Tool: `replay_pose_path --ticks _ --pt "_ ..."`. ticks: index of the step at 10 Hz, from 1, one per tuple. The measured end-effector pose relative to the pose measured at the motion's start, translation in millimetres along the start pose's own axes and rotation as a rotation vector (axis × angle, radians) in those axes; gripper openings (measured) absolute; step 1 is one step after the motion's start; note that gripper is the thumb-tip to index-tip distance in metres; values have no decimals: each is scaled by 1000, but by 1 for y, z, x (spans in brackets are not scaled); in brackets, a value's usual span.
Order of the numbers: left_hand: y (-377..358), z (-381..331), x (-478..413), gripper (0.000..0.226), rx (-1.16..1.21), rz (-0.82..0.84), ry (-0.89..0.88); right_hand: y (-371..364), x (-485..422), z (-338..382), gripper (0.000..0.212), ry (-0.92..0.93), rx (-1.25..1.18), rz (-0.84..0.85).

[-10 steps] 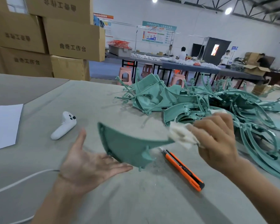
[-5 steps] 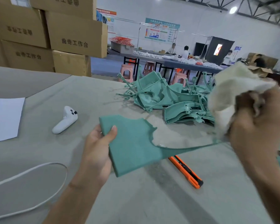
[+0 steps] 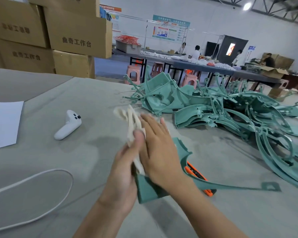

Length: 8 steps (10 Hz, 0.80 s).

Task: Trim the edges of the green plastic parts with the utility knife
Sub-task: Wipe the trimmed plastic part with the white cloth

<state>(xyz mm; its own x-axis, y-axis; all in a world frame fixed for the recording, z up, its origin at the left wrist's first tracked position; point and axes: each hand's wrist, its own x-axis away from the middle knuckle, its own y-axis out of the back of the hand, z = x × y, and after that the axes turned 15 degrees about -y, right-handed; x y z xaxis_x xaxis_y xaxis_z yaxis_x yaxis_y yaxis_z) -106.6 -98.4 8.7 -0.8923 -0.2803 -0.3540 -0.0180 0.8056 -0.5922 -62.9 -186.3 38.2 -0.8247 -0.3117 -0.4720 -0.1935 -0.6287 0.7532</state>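
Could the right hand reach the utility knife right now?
Probably not directly. The right hand is pressed flat on the white cloth against the green part, which the left hand holds, and that part passes over the utility knife. The hand would have to lift off first.

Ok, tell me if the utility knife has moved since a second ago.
No. The utility knife lies where it did, same offset right of the white controller.

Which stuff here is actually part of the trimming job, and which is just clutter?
Job:
- held green part, gripped by left hand
- cloth under flat right hand
- utility knife, not in either hand
- pile of green parts

Lying about:
- white controller
- paper sheet
- white cable
- cardboard boxes
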Motion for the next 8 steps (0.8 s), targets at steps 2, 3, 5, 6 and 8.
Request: replay_pose_path --ticks 2,3,5,6,8 --pt "0 -5 0 25 -90 64 -109 3 -32 1 54 -194 -242 -107" --pt "-1 -5 -4 23 -192 60 -150 2 -26 6 52 -128 -306 -124" --pt "-5 5 5 39 -330 -31 -224 3 -26 2 57 -33 -344 -103" --pt "-5 5 6 13 -369 18 -245 5 -31 -2 61 -33 -229 -173" --pt "8 -7 12 16 -388 -157 -319 63 -62 -36 64 -241 -18 -420"
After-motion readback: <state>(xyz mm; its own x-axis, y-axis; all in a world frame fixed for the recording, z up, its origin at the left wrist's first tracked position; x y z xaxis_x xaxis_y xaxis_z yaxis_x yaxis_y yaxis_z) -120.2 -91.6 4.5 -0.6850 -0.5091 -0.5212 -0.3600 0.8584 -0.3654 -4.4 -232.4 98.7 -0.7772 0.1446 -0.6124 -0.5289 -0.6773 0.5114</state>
